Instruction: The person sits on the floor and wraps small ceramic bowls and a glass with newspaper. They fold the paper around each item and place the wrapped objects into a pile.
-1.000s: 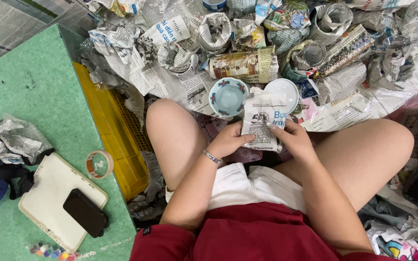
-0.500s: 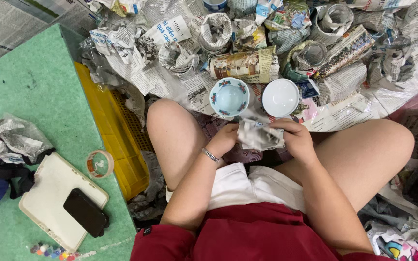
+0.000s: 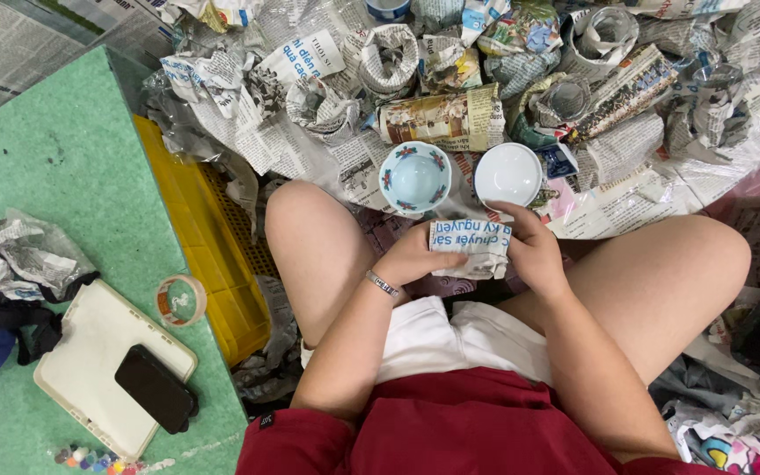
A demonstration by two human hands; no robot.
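Between my knees, both hands close around a small newspaper-wrapped bundle [image 3: 472, 249]. My left hand [image 3: 415, 258], with a metal bracelet at the wrist, grips its left side. My right hand [image 3: 534, 251] holds its right side, fingers curled over the top. What the paper encloses is hidden. Just beyond the bundle stand two small bowls: a pale blue bowl with red flower marks on its rim [image 3: 413, 178] and a plain white bowl [image 3: 507, 174].
Several newspaper-wrapped items [image 3: 442, 117] and crumpled sheets cover the floor ahead. A yellow plastic crate [image 3: 208, 255] stands beside my left knee. The green table [image 3: 54, 167] at left holds a tape roll [image 3: 179, 300], a white tray [image 3: 81, 339] with a black phone [image 3: 156, 388], and crumpled paper [image 3: 24, 255].
The loose newspaper sheet held up in front of the white bowl has been folded down into a tight bundle between my hands. The white bowl is now fully uncovered.
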